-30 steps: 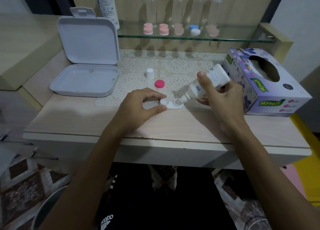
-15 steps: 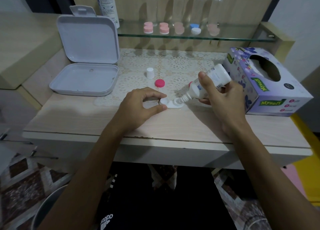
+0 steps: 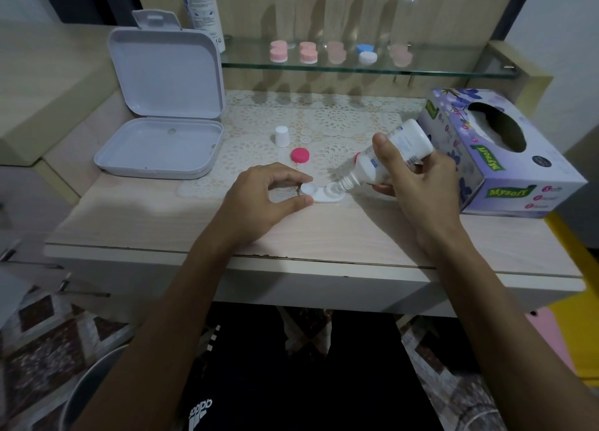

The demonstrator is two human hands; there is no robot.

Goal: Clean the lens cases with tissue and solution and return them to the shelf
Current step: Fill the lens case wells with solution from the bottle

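- Lens case (image 3: 322, 193) lay on the surface's near middle, both wells uncapped, my left hand (image 3: 262, 200) pinching its left well to steady it.
- My right hand (image 3: 418, 184) had its grip curled round the solution bottle (image 3: 389, 161), nozzle tipped into the right well.
- I judged a gentle squeeze best, nozzle just clear, filling without spilling; the tissue box (image 3: 505, 158) waited at right.

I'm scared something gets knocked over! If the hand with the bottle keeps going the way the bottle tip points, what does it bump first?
Probably the white lens case: the right hand tilts the solution bottle down-left, its nozzle right at the case's right well.
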